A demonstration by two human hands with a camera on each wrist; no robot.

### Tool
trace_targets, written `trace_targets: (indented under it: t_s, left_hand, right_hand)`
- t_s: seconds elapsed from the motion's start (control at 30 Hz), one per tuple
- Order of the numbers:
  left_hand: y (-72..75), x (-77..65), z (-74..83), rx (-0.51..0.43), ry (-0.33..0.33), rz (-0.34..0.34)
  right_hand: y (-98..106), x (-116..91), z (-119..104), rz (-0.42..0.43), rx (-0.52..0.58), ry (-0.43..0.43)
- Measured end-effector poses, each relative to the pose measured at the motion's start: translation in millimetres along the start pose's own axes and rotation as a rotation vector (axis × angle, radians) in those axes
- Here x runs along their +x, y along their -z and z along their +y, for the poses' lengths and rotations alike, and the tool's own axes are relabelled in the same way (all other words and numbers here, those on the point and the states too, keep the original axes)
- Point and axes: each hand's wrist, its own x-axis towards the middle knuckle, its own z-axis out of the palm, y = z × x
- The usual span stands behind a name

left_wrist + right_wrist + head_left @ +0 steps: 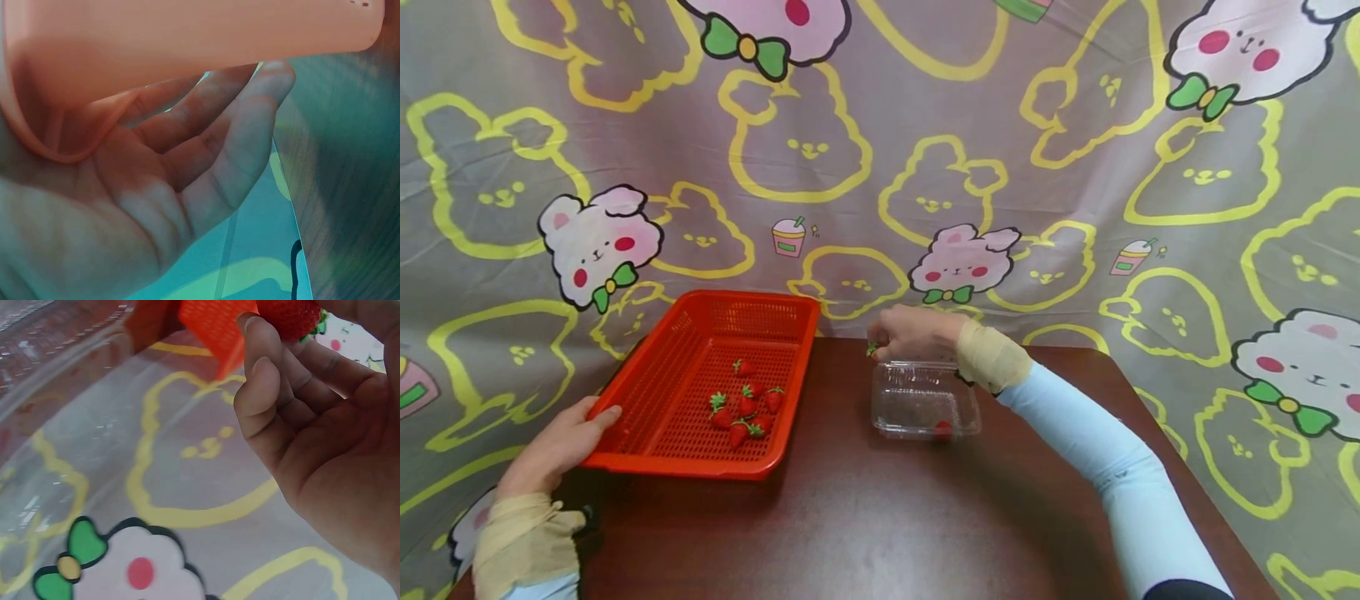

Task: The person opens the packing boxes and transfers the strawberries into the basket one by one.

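Note:
My left hand (562,442) grips the near left corner of a red plastic basket (681,465), thumb over the rim and fingers underneath. In the left wrist view the fingers (240,147) curl beneath the basket wall (187,44). Several strawberries (747,406) with green leaves lie inside, toward the basket's right side. My right hand (917,332) is over the far rim of a clear plastic box (925,408). It pinches a single strawberry (290,319) between thumb and fingers. Low in the box's right corner another strawberry (943,428) shows red through the plastic.
Both containers are on a dark brown wooden table (880,517). A patterned cloth (850,208) with bears and rabbits hangs right behind the table's far edge and along its sides. The basket is left of the box, with a strip of tabletop between them.

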Motion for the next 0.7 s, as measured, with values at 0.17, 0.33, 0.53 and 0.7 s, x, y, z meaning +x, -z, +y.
trace_targets:
  t_s: [0.17, 0.33, 0.53, 0.7]
  left_hand:
    - [-1.1, 0.6, 0.9, 0.020, -0.024, 0.016]
    - [-0.5, -0.5, 0.8, 0.021, -0.027, 0.019]
    - [1.5, -4.7, 0.3, 0.005, 0.005, -0.011]
    - [-1.4, -5.2, 2.5, 0.003, 0.011, -0.007]
  right_hand:
    - [14, 11, -19, 0.024, -0.009, 0.054]
    - [29, 26, -42, 0.068, -0.111, 0.155]
    - [42, 48, -74, 0.100, -0.118, 0.194]
    - [49, 69, -98, 0.090, -0.072, 0.223]
